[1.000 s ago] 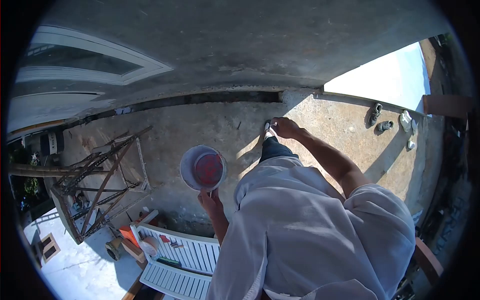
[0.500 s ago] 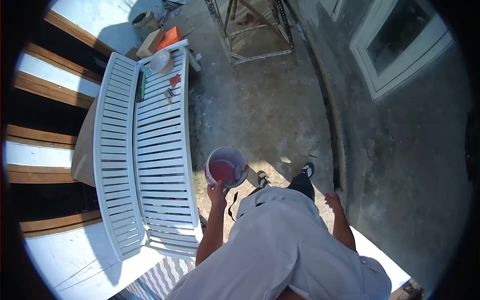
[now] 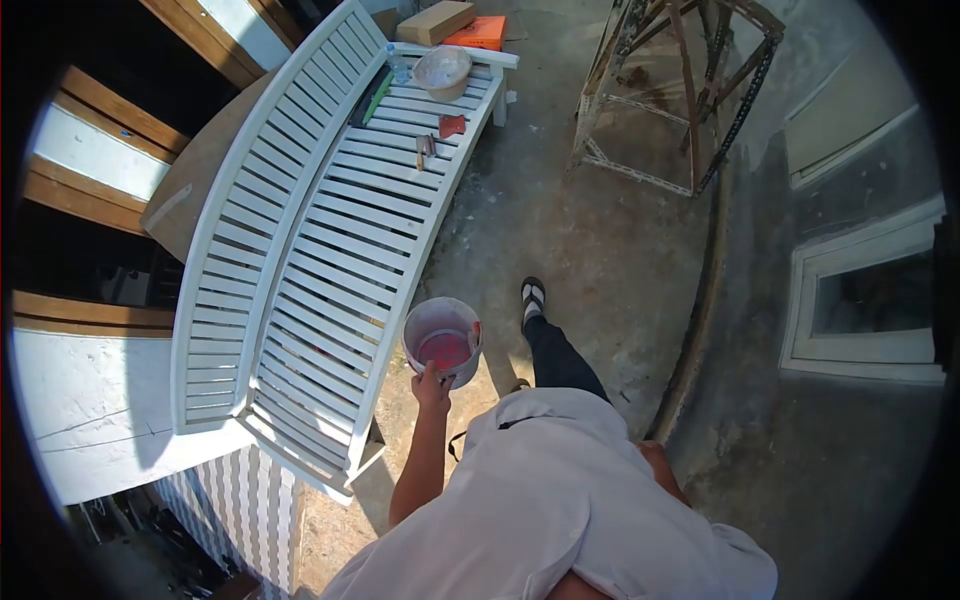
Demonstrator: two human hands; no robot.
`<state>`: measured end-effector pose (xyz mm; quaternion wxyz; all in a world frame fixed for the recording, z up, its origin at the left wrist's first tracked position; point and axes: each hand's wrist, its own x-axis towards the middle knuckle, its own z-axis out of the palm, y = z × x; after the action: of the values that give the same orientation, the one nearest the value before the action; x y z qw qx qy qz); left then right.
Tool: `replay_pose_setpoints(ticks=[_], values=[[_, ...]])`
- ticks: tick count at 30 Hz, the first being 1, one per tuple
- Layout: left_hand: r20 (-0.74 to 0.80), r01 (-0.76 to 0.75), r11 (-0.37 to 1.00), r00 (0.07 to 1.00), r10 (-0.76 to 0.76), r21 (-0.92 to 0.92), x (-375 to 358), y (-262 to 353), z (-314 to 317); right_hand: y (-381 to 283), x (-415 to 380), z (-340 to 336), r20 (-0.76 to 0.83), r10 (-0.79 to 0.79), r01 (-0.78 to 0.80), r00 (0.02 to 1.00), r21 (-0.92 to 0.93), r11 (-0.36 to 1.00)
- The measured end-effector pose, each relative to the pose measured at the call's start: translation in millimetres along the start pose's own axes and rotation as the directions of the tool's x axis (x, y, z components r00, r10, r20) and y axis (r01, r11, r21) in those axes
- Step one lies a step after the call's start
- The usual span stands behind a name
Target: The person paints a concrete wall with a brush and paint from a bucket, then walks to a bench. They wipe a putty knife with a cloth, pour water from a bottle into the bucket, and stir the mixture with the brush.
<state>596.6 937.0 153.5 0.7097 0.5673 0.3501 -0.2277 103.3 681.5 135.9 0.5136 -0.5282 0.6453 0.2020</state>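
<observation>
My left hand grips the near rim of a whitish bucket. Reddish stains cover the bucket's bottom, and something red and pale leans on its inner right wall. The bucket hangs beside the front edge of a white slatted bench. On the far part of the bench stand a pale bowl, a clear bottle, a green-edged tool, a red piece and small wooden-handled tools. My right arm hangs low by the shirt; the right hand is hidden.
A cardboard box and an orange box sit past the bench's far end. A rusty metal frame stands ahead on the concrete floor. To the right are a grey wall and a white-framed window.
The view has turned left, with the bench's far end and the metal frame now nearer and further right. One foot has stepped forward. My right hand has slipped out of sight behind the shirt.
</observation>
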Motion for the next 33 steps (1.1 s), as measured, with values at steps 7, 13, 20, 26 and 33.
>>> replay_pose_setpoints(ticks=[7, 13, 20, 26, 33], values=[[-0.081, -0.069, 0.986, 0.995, 0.057, -0.151, 37, 69, 94, -190, 106, -58, -0.005, 0.137, -0.137, 0.991, 0.001, 0.991], [-0.188, -0.186, 0.957, 0.971, 0.145, -0.223, 86, 124, 165, -438, 227, -80, -0.047, -0.396, 0.398, 0.917, 0.051, 0.916], [-0.276, -0.171, 0.953, 0.956, 0.1, -0.249, 156, 170, 257, -699, 256, -47, 0.088, -0.676, 0.679, 0.731, -0.179, 0.712], [-0.302, -0.106, 0.939, 0.953, 0.003, -0.326, 248, 213, 340, -762, 300, -46, 0.162, -0.47, 0.496, 0.868, -0.219, 0.84], [-0.331, -0.113, 0.957, 0.943, 0.019, -0.266, 341, 289, 448, -811, 301, -94, 0.111, -0.046, 0.079, 0.993, -0.32, 0.944]])
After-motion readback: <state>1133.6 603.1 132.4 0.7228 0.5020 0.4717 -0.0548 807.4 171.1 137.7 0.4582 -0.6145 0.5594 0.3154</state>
